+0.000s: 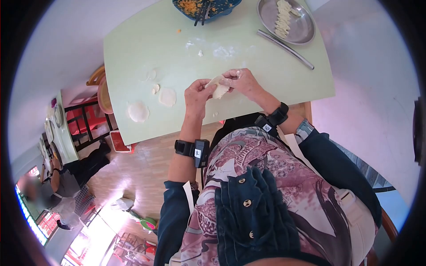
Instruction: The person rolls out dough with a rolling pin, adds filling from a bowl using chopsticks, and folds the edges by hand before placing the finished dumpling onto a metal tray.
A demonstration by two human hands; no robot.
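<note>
Close to the near edge of the table, both hands pinch a pale dumpling wrapper [220, 92] between them. My left hand [196, 94] is closed on its left side, thumb against fingers. From the right, my right hand [242, 83], dusted with flour, grips the upper part of the same wrapper. The lower edge of the dough hangs free and looks ragged. Two flat round wrappers, one [167, 97] nearer my left hand and another [138, 112] farther left, lie on the table. Small dough scraps [155, 89] sit beside them.
The pale green table [248, 60] carries a blue bowl [208, 18] of orange-yellow filling with dark chopsticks [203, 12]. At the upper right, a metal plate [308, 34] holds a row of shaped dough pieces beside a metal rod [286, 49]. Another person [66, 186] is at the far left.
</note>
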